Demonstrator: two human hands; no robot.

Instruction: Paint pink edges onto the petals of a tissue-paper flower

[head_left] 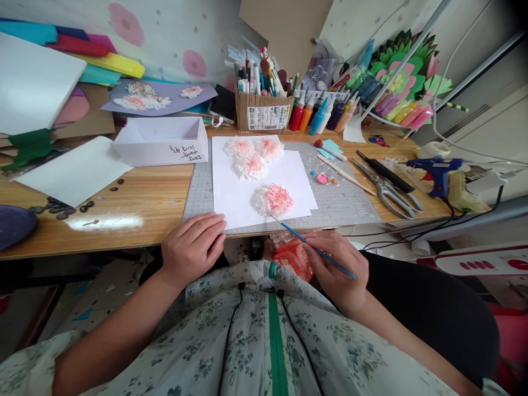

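Note:
My right hand [340, 264] is closed around a thin blue paintbrush [295, 234]. The brush tip meets the lower edge of a fluffy flower [277, 200], deep pink on its right and white on its left. This flower lies on white paper [229, 201] near the table's front. Resting on the paper's lower left corner is my left hand [193, 242], its fingers stretched out and holding nothing. Farther up the sheet, several paler pink-and-white flowers [251, 164] sit grouped together.
A grey cutting mat [350, 201] lies beneath the paper. Large scissors [390, 192] and a blue glue gun [437, 170] are at right. Behind stand a cardboard box [264, 113] of pens and several paint bottles [317, 116]. A white box [160, 146] stands at left.

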